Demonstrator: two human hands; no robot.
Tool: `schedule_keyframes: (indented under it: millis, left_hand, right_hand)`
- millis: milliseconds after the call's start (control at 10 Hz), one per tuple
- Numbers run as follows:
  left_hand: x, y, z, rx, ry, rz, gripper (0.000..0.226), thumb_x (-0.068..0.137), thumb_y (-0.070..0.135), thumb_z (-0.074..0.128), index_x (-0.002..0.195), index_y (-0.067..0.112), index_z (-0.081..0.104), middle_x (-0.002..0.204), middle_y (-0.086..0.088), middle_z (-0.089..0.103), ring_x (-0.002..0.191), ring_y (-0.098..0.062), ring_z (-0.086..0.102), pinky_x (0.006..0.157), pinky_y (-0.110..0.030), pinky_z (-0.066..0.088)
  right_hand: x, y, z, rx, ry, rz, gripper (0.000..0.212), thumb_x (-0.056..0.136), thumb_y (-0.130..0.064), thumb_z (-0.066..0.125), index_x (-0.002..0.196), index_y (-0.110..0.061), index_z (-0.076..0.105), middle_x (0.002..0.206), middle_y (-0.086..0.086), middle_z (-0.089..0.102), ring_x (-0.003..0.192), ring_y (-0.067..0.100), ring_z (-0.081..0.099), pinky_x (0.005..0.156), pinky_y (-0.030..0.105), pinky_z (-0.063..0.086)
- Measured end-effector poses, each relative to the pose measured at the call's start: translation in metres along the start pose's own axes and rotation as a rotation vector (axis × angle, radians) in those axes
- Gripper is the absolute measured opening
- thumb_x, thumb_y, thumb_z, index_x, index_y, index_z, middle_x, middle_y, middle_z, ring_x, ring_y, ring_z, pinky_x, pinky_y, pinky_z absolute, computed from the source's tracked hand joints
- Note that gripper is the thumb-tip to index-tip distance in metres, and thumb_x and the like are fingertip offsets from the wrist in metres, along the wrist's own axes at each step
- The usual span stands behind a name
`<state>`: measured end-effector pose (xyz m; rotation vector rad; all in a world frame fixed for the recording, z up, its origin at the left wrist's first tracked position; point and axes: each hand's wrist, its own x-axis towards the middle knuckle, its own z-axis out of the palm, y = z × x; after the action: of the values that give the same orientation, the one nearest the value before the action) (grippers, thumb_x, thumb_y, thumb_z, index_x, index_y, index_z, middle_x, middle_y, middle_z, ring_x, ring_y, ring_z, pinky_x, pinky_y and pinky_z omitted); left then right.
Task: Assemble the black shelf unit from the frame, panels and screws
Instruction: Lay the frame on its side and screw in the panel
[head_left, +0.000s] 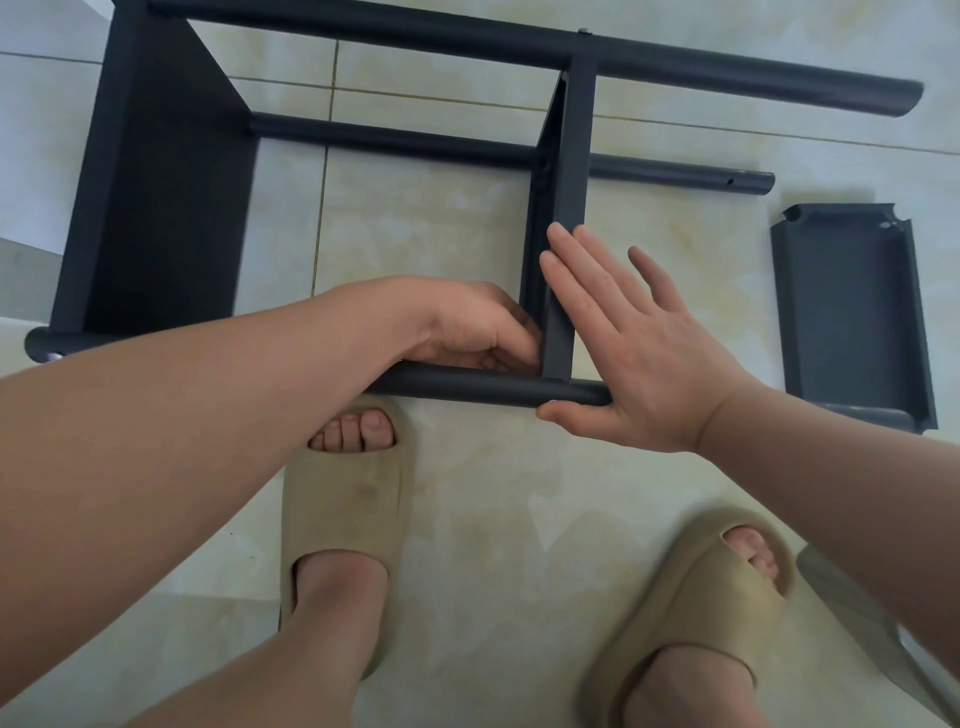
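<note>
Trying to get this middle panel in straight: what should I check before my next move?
1. Right hand bracing the middle panel: flat against it, ok.
2. Panel's joint on the near tube: hidden by the left hand, cannot tell.
3. Panel's far end meeting the far tube: ok.
4. Screw hole near a free tube end: open, ok.
5. Loose panel lying apart from the frame: ok.

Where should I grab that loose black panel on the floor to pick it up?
I'd take the loose panel by its raised long rim, coming down from above on the right side. It lies flat, hollow side up, so the rim stands up for a pinching grip; the flat middle offers nothing to hold.
</note>
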<state>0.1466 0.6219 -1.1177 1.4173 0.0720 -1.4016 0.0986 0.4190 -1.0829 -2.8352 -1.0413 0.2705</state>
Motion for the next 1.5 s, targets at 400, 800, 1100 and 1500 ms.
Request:
schedule_keyframes:
  millis: [400, 800, 1100, 1500]
  left_hand:
    - [-0.0018, 0.0111, -0.0009, 0.007, -0.028, -0.029, 0.011, 0.086, -0.008, 0.063, 0.094, -0.001, 0.067, 0.082, -0.015, 0.069, 0.072, -0.021, 0.071, 0.066, -0.026, 0.057]
    - [0.0004, 0.0020, 0.0002, -0.026, -0.041, -0.073, 0.017, 0.089, 0.003, 0.063, 0.081, 0.011, 0.075, 0.083, -0.011, 0.075, 0.075, -0.020, 0.073, 0.067, -0.026, 0.057]
    - [0.0025, 0.0087, -0.0014, -0.002, -0.029, -0.050, 0.014, 0.089, -0.010, 0.058, 0.097, -0.001, 0.065, 0.080, -0.015, 0.068, 0.069, -0.021, 0.070, 0.066, -0.028, 0.058]
    - [-0.0001, 0.0016, 0.0021, -0.044, -0.045, 0.000, 0.016, 0.092, -0.007, 0.054, 0.105, -0.001, 0.060, 0.087, -0.018, 0.062, 0.070, -0.020, 0.066, 0.066, -0.027, 0.056]
  right_hand:
    - [-0.0002, -0.0003, 0.0000, 0.005, 0.000, 0.000, 0.106, 0.087, -0.077, 0.036, 0.160, -0.002, 0.014, 0.169, 0.012, 0.003, 0.156, 0.027, 0.003, 0.121, 0.059, 0.017]
    - [0.0007, -0.0004, -0.0012, -0.005, -0.007, -0.003, 0.105, 0.088, -0.077, 0.035, 0.160, -0.002, 0.014, 0.169, 0.012, 0.003, 0.156, 0.027, 0.002, 0.121, 0.060, 0.017]
    - [0.0010, 0.0000, -0.0015, 0.006, -0.011, 0.000, 0.106, 0.088, -0.077, 0.035, 0.160, -0.002, 0.013, 0.169, 0.012, 0.002, 0.156, 0.027, 0.002, 0.122, 0.059, 0.016]
    - [0.0003, 0.0006, -0.0001, -0.001, 0.007, -0.003, 0.106, 0.087, -0.076, 0.038, 0.160, -0.002, 0.015, 0.169, 0.012, 0.004, 0.156, 0.027, 0.003, 0.121, 0.059, 0.017]
